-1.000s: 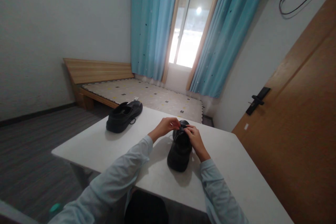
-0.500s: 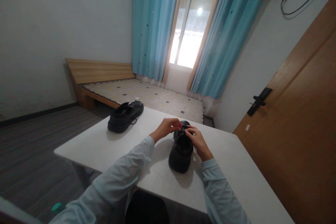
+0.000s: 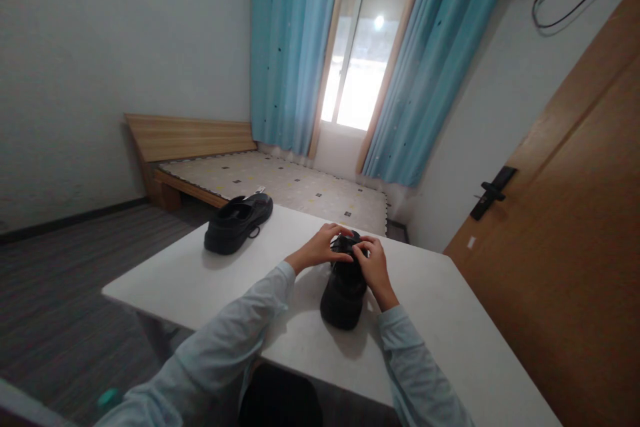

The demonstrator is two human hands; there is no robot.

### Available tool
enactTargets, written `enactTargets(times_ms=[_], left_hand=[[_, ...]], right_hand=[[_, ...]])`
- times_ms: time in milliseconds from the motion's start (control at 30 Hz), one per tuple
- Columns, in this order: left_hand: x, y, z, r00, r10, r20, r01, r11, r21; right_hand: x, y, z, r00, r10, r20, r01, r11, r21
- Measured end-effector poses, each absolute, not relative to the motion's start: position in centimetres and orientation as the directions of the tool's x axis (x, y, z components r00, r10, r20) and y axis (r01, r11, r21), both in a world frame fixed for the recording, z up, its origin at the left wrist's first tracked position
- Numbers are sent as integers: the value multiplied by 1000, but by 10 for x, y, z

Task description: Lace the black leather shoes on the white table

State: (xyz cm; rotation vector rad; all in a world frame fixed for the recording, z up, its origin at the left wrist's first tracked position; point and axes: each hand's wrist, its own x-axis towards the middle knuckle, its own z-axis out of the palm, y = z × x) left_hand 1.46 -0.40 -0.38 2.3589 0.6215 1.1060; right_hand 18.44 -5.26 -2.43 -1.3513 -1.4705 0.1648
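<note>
A black shoe (image 3: 343, 300) stands on the white table (image 3: 430, 333), heel toward me and toe away. My left hand (image 3: 325, 245) is at the left of its upper front, thumb and fingers spread apart in a C shape around the lacing area. From the right, my right hand (image 3: 373, 263) has its thumb and fingertips closed on the shoe's upper near the tongue. Whether a lace lies between those fingers is too dark to tell. The second black shoe (image 3: 227, 237) rests at the table's far left, with a loop of dark lace hanging at its side.
Behind the table is a bed (image 3: 310, 180) with a patterned mattress and wooden headboard. Blue curtains (image 3: 295, 47) flank the window. At the right is a wooden door (image 3: 560, 213) with a black handle. A green object (image 3: 107, 399) shows at the lower left.
My left hand's thumb and fingers have gone from a pinch at the shoe's front to spread apart. My right hand has shifted slightly, still at the upper. Both shoes stay in place.
</note>
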Motion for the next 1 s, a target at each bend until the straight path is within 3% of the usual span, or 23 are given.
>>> enactTargets(times_ms=[133,233,467,700,1000], left_hand=[[17,-2,-10,588,593,551,194,-764,615],[17,-2,-13,614,631,475,188,-701,688],[17,-1,-16,644,649,405,159,-632,759],[14,0,-16,653,657,376,177,-616,767],[13,1,-14,655,657,372,174,-610,773]], right_hand=[[185,-60,-15,231,684,691,723,355,-593],[191,-64,-8,281,636,719,704,373,-605],[210,-62,1,520,638,568,327,466,-822],[226,-62,10,639,630,441,-114,645,-756],[236,-66,14,718,583,381,-111,636,-764]])
